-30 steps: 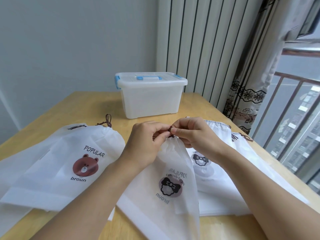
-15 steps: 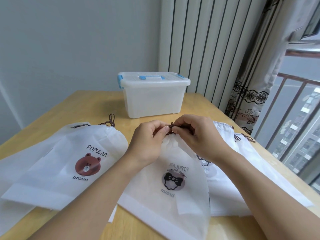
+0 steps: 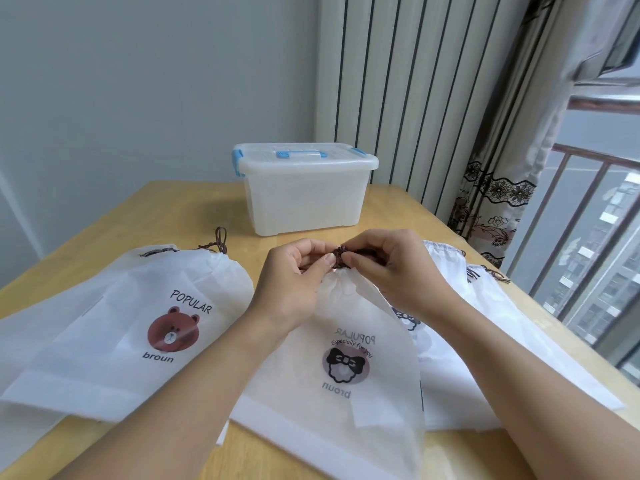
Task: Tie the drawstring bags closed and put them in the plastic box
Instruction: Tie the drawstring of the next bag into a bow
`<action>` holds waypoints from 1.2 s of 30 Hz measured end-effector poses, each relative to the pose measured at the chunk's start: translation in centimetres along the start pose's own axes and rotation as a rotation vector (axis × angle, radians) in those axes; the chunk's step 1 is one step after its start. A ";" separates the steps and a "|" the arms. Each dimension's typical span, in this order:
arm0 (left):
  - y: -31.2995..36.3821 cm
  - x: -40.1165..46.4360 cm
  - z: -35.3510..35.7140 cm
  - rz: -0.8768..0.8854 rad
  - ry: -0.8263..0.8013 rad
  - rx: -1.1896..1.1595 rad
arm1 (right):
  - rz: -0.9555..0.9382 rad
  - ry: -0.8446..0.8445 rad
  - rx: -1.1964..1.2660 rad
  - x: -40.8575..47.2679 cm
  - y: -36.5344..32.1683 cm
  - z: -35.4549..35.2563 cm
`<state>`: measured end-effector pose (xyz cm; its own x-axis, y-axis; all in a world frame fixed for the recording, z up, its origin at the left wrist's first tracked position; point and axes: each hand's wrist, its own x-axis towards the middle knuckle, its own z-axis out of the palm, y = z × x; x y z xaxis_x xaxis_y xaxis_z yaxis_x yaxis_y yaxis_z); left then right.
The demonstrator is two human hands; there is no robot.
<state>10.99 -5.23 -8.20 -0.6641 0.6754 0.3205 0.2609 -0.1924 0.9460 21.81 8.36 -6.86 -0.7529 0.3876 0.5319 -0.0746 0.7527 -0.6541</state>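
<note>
A white drawstring bag (image 3: 346,372) with a mirrored bow print lies in front of me, its mouth gathered tight. My left hand (image 3: 294,271) and my right hand (image 3: 384,268) both pinch its brown drawstring (image 3: 343,252) at the gathered top. A second white bag (image 3: 138,323) with a brown bear print lies to the left, its cord (image 3: 218,240) loose on the table. More white bags (image 3: 485,341) lie to the right, partly under my right arm. The translucent plastic box (image 3: 304,195) with blue latches stands behind, lid closed.
The wooden table (image 3: 187,209) reaches from the wall on the left to a window railing (image 3: 581,216) on the right. A striped panel and a patterned curtain (image 3: 491,199) hang behind the box. Bare tabletop lies between the box and the bags.
Both hands kept working the brown cord at the bag's top and stayed close together. The camera shifted slightly, and the bag's mouth looks more tightly gathered.
</note>
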 end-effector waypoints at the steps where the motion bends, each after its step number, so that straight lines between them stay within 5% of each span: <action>1: -0.2 0.0 0.0 0.017 0.019 0.033 | -0.001 0.002 -0.016 -0.1 -0.1 0.0; 5: -0.7 0.2 -0.1 0.097 0.093 0.197 | 0.042 -0.076 0.037 -0.2 -0.5 0.1; 11: 0.1 0.0 0.0 0.230 0.107 0.291 | 0.338 -0.215 0.513 -0.1 -0.5 -0.6; 19: 0.7 0.1 -0.4 0.218 0.001 0.125 | 0.509 -0.386 0.857 -0.1 -1.5 -1.3; 27: 0.1 0.1 -0.6 0.625 -0.049 0.507 | 0.617 -0.383 0.851 0.0 -0.6 -1.5; 36: -0.7 0.9 -1.6 0.703 -0.115 0.508 | 0.711 -0.374 0.818 0.2 -0.8 -1.7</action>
<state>9.10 -5.62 -8.45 -0.1642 0.5920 0.7891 0.8824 -0.2694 0.3858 22.81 8.73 -5.27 -0.9320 0.3010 -0.2020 0.1463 -0.1977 -0.9693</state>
